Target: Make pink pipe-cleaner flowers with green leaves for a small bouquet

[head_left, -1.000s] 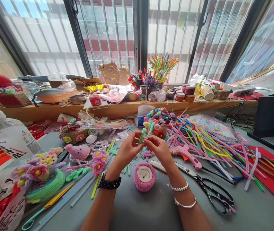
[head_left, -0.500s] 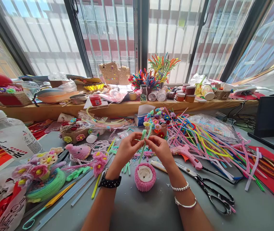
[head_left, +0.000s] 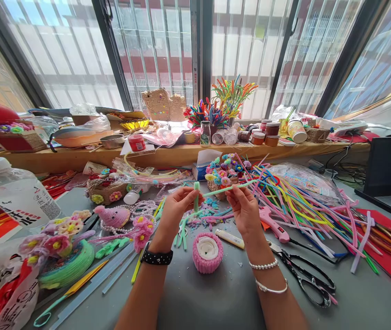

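Green strand in right hand

Pale green fuzzy stems in both hands, pink ribbed pot on the grey table

You've got two hands: one green bundle in the left, one green strip in the right, one pink pot below, plus one glue gun off to their right.

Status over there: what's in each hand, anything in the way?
Left hand pinching upright green bundle. Right hand pinching green strand, held nearly level. Pink pot below, touching neither hand.
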Available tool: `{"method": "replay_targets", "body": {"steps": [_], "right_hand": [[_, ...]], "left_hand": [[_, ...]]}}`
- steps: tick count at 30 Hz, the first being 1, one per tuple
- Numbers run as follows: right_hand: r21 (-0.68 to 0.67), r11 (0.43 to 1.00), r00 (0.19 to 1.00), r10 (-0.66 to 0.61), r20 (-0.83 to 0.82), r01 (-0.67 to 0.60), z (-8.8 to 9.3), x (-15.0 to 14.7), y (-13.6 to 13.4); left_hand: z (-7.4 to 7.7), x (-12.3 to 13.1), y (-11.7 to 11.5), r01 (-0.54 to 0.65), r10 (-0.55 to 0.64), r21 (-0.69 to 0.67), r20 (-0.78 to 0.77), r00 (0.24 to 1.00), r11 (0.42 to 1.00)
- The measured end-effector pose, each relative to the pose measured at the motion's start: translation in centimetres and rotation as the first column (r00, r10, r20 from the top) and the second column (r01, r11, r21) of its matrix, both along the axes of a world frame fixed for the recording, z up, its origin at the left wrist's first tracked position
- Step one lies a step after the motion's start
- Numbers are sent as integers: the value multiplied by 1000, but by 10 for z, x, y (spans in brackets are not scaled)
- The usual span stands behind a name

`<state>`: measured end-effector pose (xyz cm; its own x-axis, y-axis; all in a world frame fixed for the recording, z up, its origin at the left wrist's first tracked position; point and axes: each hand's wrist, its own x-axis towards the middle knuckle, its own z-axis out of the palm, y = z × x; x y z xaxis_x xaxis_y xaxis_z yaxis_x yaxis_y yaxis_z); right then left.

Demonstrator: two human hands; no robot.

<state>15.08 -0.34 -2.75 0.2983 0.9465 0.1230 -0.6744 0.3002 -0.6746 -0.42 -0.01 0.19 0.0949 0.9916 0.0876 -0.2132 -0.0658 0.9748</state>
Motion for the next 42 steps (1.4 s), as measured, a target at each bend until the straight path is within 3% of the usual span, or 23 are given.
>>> {"method": "replay_targets", "body": {"steps": [7, 15, 20, 28, 35, 42], "right_hand": [[-49, 998, 991, 42, -124, -48, 0, -4, 1], [-154, 981, 965, 80, -249, -121, -4, -1, 5], [-208, 953, 959, 172, -226, -220, -4, -2, 4], [-173, 944, 949, 248, -194, -282, -4, 0, 3], [-117, 912, 911, 370, -182, -394, -1, -5, 0], [-118, 888, 892, 427, -150, -445, 0, -7, -3]], "left_hand": [[-1, 7, -3, -5, 3, 26, 45, 999, 1000], [-6, 10, -3, -99, 130, 224, -127, 983, 970], [-15, 8, 2, -100, 221, 441, -233, 947, 892], [-10, 8, -1, -29, 397, 681, -391, 830, 731], [-11, 10, -2, 51, 357, 667, -460, 813, 744], [-11, 12, -3, 92, 301, 594, -529, 794, 799]]}}
